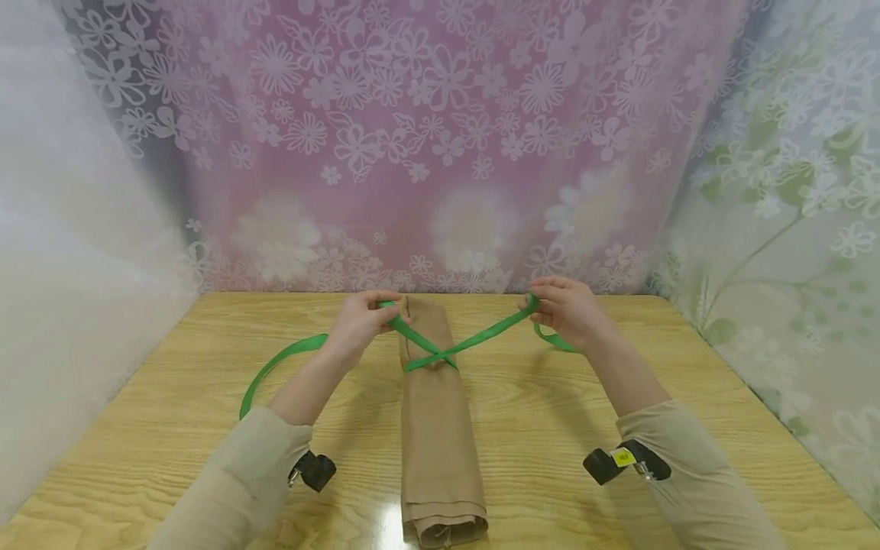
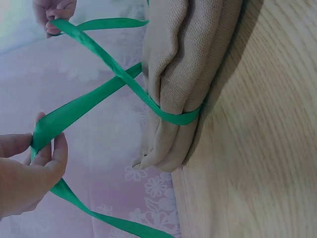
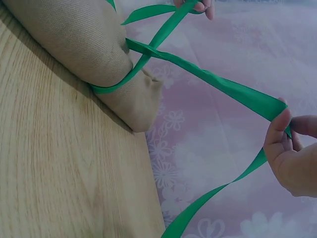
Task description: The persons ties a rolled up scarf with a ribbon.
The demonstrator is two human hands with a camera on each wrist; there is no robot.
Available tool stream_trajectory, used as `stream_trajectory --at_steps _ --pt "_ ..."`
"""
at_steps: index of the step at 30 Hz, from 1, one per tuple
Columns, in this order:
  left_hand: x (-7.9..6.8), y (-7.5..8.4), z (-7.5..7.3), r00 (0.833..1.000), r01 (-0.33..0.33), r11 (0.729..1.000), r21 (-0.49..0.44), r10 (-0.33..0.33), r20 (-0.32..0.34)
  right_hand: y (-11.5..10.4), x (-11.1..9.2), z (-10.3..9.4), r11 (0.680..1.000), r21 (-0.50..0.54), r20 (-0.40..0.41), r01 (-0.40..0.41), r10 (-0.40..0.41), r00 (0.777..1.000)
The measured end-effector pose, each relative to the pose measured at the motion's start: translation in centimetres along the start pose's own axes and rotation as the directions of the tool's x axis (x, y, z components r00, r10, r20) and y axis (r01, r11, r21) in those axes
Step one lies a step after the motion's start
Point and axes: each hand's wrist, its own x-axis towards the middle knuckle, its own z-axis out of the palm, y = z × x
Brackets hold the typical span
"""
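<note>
A rolled brown cloth (image 1: 440,435) lies lengthwise on the table, its layered end toward me. Round its far part runs a green ribbon (image 1: 484,334), whose two ends cross over the top of the roll. My left hand (image 1: 360,325) pinches one end between thumb and fingers, up and to the left of the roll. Farther out on the other side, my right hand (image 1: 567,309) pinches the other end. Both lengths slant up from the crossing, and loose tails trail beyond each hand. In the left wrist view the ribbon (image 2: 178,118) wraps close against the cloth (image 2: 173,84).
The wooden table (image 1: 550,458) ends at a pink flowered curtain (image 1: 440,153) behind the roll. Pale curtains (image 1: 791,252) hang along both sides. A small black camera (image 1: 316,472) sits on the left sleeve, another camera (image 1: 605,464) on the right sleeve.
</note>
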Motion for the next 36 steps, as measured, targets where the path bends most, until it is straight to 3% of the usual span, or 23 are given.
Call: stream_trajectory --at_steps 3,6,13,19,21,26,36 --pt "0.0 0.2 0.1 1.000 0.000 0.998 0.057 -0.001 0.018 0.1 0.3 0.1 0.992 -0.127 -0.006 -0.008 0.007 1.000" --pt "0.1 0.3 0.2 0.999 -0.005 0.993 0.121 0.001 0.037 0.1 0.5 0.1 0.962 -0.274 0.011 0.002 0.001 1.000" --pt "0.2 0.7 0.5 0.996 -0.033 0.959 0.283 0.009 0.087 -0.1 0.9 0.6 0.805 -0.593 0.069 0.030 0.013 0.998" --pt "0.3 1.1 1.0 0.996 -0.082 0.894 0.440 0.058 0.068 -0.4 0.9 2.0 0.654 -0.754 0.082 0.064 -0.003 0.997" --pt "0.3 1.2 1.2 0.995 -0.100 0.879 0.467 0.076 0.069 -0.4 0.8 2.4 0.617 -0.783 0.090 0.078 -0.012 0.996" --pt "0.4 1.4 1.6 0.990 -0.142 0.837 0.528 0.107 0.097 -0.3 0.8 2.8 0.579 -0.808 0.109 0.106 -0.029 0.994" --pt "0.7 1.5 1.9 0.981 -0.188 0.818 0.544 0.133 0.139 0.2 0.9 3.4 0.555 -0.810 0.187 0.188 -0.059 0.980"
